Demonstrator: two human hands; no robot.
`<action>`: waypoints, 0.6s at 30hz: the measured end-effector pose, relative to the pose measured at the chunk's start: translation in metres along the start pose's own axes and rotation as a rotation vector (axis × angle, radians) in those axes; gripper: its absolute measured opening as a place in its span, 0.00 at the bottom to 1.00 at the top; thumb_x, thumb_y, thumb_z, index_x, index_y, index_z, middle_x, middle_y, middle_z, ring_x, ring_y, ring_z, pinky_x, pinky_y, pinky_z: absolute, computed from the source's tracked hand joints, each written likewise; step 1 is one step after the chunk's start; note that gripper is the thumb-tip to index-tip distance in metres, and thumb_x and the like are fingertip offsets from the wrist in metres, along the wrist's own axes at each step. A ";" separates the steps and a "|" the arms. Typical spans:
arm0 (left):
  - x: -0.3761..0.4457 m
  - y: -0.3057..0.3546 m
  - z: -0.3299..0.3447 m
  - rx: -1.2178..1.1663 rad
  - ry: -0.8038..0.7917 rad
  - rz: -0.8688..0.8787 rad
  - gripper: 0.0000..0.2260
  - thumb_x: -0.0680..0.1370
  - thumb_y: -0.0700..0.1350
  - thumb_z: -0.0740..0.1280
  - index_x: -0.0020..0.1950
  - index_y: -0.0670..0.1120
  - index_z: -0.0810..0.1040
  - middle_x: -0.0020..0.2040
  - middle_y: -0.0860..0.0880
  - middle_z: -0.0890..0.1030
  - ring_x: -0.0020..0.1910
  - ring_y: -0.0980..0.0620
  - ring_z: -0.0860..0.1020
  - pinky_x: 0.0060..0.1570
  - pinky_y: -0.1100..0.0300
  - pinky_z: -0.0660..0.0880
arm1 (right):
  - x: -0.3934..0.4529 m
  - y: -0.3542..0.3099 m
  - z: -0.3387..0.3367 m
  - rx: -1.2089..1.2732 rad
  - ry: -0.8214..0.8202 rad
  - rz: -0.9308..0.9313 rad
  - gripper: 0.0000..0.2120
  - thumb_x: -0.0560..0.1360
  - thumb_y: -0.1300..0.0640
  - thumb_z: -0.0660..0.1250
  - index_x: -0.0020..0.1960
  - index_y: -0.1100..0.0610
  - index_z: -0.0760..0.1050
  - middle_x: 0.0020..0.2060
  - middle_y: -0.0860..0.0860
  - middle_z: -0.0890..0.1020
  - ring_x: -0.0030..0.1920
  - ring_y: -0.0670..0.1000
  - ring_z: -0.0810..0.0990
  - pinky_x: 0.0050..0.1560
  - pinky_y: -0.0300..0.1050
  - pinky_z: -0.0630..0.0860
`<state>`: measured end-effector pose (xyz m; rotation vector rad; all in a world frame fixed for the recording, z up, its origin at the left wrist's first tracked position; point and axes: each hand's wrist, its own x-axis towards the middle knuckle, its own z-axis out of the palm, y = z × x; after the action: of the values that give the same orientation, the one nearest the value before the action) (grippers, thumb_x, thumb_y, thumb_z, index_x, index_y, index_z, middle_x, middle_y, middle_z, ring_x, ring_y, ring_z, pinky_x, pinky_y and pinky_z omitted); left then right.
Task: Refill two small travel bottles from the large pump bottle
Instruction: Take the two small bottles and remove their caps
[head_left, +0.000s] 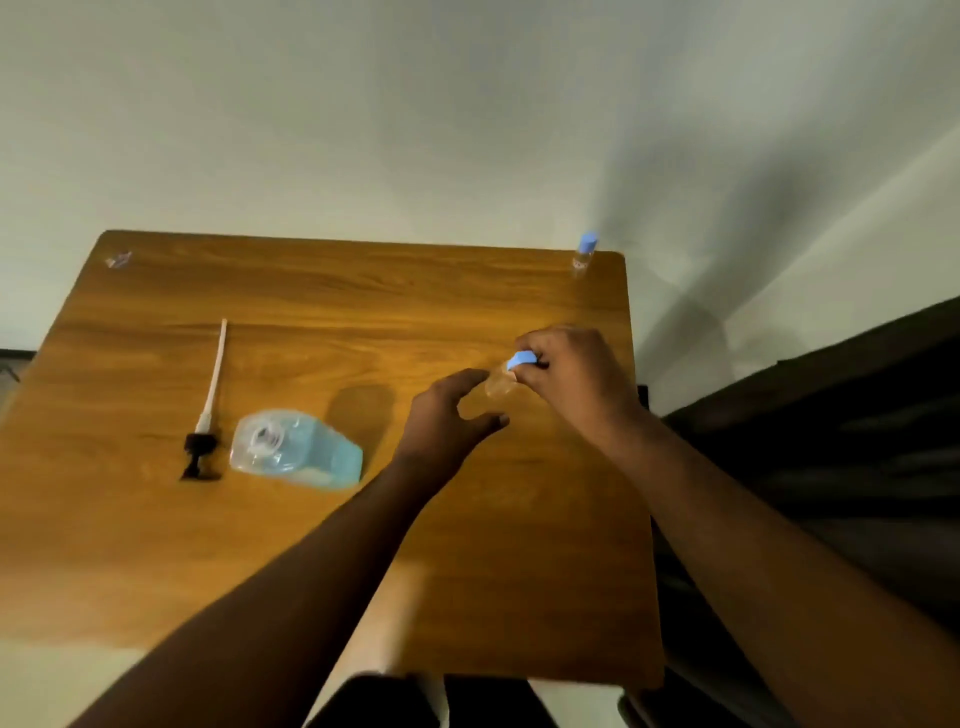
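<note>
Wooden table w/ rounded corners stands against a plain pale wall; dark furniture sits just beside its right edge. Nearest the camera, both forearms reach fwd over the tabletop. Left hand hovers mid-table, thumb and fingers curved in a loose C just beside the lower part of a small clear travel bottle; contact w/ the bottle cannot be told due to blur. Right hand is above and right of it, fingertips pinching the blue cap at the bottle's top. Bottle is tilted, cap end toward the far right. Left of the hands, well apart, large bottle sits w/ pump removed, blue liquid inside, open neck facing the camera. Just beside it on the left lies the pump assy: black head near side, white dip tube pointing to the far edge. At far right corner, second travel bottle stands upright, blue cap on. At far left corner, a small clear scrap, type not discernible.
</note>
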<state>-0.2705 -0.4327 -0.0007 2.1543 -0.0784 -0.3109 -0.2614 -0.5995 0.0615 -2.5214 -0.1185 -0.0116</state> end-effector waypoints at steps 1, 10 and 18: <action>-0.014 0.003 -0.004 0.008 -0.005 0.046 0.27 0.69 0.48 0.78 0.66 0.48 0.77 0.64 0.49 0.79 0.55 0.65 0.70 0.52 0.72 0.67 | -0.012 -0.012 -0.004 0.004 0.014 -0.010 0.13 0.71 0.56 0.74 0.54 0.59 0.81 0.46 0.55 0.85 0.42 0.49 0.81 0.40 0.37 0.74; -0.099 -0.014 -0.051 -0.168 0.006 0.127 0.15 0.70 0.45 0.78 0.56 0.46 0.84 0.50 0.52 0.85 0.50 0.55 0.82 0.51 0.49 0.79 | -0.085 -0.107 0.001 0.059 -0.096 0.084 0.10 0.71 0.55 0.73 0.50 0.57 0.82 0.44 0.52 0.84 0.44 0.50 0.80 0.45 0.52 0.78; -0.110 -0.034 -0.104 -0.233 -0.069 0.282 0.16 0.68 0.44 0.78 0.55 0.51 0.83 0.50 0.54 0.85 0.49 0.64 0.82 0.48 0.66 0.78 | -0.092 -0.163 0.003 -0.156 -0.209 -0.229 0.10 0.73 0.61 0.70 0.54 0.61 0.80 0.47 0.55 0.83 0.47 0.52 0.80 0.49 0.50 0.78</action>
<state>-0.3530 -0.3101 0.0486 1.8724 -0.3643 -0.2180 -0.3676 -0.4730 0.1502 -2.6450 -0.5080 0.1566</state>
